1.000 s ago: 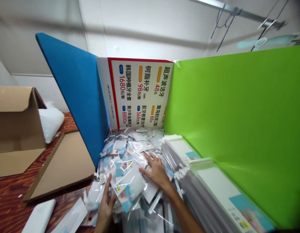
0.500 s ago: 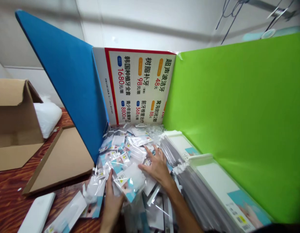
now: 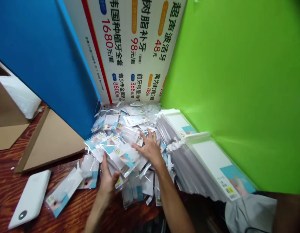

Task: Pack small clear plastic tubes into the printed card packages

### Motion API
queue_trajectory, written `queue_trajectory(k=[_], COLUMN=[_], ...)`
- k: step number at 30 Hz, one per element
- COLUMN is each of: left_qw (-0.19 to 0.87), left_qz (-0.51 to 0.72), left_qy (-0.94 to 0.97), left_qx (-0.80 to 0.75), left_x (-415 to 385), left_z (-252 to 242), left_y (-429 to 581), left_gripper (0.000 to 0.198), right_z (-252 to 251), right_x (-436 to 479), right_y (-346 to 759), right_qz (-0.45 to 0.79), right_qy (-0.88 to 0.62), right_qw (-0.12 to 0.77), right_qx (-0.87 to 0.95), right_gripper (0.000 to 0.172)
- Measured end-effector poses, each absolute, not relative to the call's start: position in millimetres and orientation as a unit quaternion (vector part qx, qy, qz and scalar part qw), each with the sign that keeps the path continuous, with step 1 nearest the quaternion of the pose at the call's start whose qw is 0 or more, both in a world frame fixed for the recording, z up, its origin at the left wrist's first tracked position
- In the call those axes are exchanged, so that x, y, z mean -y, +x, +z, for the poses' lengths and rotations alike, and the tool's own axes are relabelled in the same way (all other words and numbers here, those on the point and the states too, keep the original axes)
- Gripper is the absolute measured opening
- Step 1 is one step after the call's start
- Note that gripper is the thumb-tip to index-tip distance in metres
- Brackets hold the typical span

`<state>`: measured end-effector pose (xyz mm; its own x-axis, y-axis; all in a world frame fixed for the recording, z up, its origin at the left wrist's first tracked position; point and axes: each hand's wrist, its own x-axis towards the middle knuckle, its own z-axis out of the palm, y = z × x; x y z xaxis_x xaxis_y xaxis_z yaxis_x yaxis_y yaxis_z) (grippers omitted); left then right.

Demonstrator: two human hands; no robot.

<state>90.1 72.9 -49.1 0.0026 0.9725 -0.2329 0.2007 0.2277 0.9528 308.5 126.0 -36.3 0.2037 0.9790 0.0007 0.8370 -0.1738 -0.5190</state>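
Right hand (image 3: 148, 149) lies flat on the heap of clear packets (image 3: 120, 124), fingers (image 3: 150, 134) spread wide, gripping nothing. Left hand (image 3: 106, 178) sets straight fingers against the top packet (image 3: 117, 154) — whether it grips, I cannot tell. The blue panel (image 3: 43, 61) and the stacked bags (image 3: 188, 158) box in the heap — bare counter (image 3: 9, 187) lies to the left.

One heap of small packets (image 3: 111, 121), two bag stacks (image 3: 179, 124) (image 3: 213, 158), one power bank (image 3: 30, 199), three panels (image 3: 43, 64) (image 3: 130, 48) (image 3: 237, 81).

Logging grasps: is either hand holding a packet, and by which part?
Cannot tell for the left hand: it touches the near edge of a clear packet. The right hand lies flat and open on the pile.
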Motion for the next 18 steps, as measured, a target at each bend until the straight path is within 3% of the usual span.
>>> queue_trajectory(k=[5,8,13,18], left_qw=[0.432,0.465,0.579,0.637], left_qz=[0.391,0.408,0.468,0.476], left_qy=[0.504,0.499,0.377,0.272], left_qx=[-0.638,-0.606,-0.551,-0.543], left_x=[-78,-82,-80,-68], left_z=[-47,-56,-63,-43], left_y=[107,97,79,85], left_gripper=[0.131,0.116,0.070,0.072], right_z=[-32,-27,-22,-25], right_x=[-124,-123,-126,-125], right_y=[313,321,334,334], right_qz=[0.174,0.176,0.220,0.232], right_qy=[-0.742,-0.737,-0.735,-0.728], right_qw=[0.199,0.194,0.181,0.185], right_qx=[0.616,0.623,0.615,0.618], right_gripper=[0.085,0.081,0.081,0.085])
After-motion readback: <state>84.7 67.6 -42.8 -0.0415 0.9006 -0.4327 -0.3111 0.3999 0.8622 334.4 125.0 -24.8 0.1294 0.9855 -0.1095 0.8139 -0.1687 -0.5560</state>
